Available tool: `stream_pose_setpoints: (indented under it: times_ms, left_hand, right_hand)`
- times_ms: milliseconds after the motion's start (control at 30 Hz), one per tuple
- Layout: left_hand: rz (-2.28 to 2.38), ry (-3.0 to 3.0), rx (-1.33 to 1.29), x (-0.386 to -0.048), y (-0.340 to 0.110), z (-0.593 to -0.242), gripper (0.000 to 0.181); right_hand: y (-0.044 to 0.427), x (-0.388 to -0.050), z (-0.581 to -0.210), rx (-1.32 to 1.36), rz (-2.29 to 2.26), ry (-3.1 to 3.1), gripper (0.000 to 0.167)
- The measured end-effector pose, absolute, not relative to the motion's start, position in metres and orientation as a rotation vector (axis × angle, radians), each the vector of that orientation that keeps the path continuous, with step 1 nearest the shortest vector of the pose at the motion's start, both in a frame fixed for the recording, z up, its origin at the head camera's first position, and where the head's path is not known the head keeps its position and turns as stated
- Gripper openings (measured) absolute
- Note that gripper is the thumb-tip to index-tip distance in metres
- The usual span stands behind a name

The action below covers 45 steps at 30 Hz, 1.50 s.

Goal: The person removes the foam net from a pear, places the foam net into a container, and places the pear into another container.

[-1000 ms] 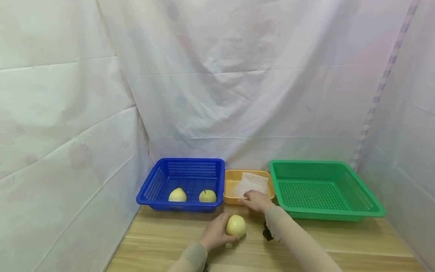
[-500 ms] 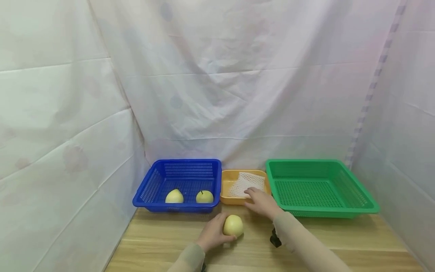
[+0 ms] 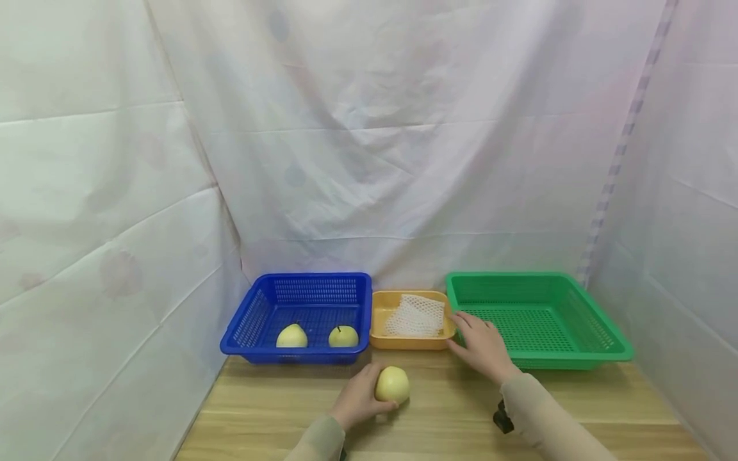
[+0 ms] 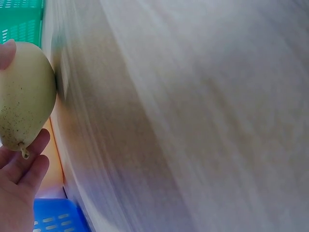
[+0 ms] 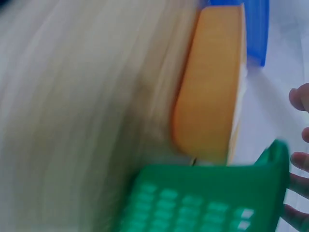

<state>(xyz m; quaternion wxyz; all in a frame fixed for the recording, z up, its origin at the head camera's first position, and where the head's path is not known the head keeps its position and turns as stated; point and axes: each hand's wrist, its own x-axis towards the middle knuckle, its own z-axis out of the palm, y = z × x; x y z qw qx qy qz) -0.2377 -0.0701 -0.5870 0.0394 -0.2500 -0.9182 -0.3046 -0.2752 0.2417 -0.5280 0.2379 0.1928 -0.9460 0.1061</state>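
Observation:
My left hand grips a pale yellow pear low at the table top. In the left wrist view the thumb lies on one side of the pear, and fingers rest near its stem. My right hand, holding nothing, hovers with loosely spread fingers by the near left corner of the green basket. Just left of that hand is an orange-yellow tray containing white foam netting. In the right wrist view only the fingertips show, at the right edge.
A blue basket stands left of the tray, with two more pears, one left and one right, near its front wall. Behind the containers hangs a pale curtain. The wooden table reaches toward me in front of them.
My right hand has drawn away from the foam netting, moving right toward the green basket with nothing in it. The left hand keeps holding the pear in place. The view has shifted slightly.

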Motion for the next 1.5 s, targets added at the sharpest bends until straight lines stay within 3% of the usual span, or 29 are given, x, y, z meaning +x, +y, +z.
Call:
stream_pose_setpoints:
  times_ms: [633,1000,1500]
  left_hand:
    - [-0.935,-2.819,-0.768,-0.235,-0.071,-0.587,0.069]
    - [-0.907,-2.832,-0.743,-0.235,-0.07,-0.588,0.068]
    - [-0.969,-2.828,-0.748,-0.237,-0.07,-0.59,0.069]
  right_hand:
    - [0.274,-0.262,-0.565,0.467,0.216,-2.628,0.062]
    - [0.279,-0.257,-0.573,0.502,0.101,-2.546,0.033]
    - [0.277,-0.257,-0.583,0.502,0.112,-2.406,0.031]
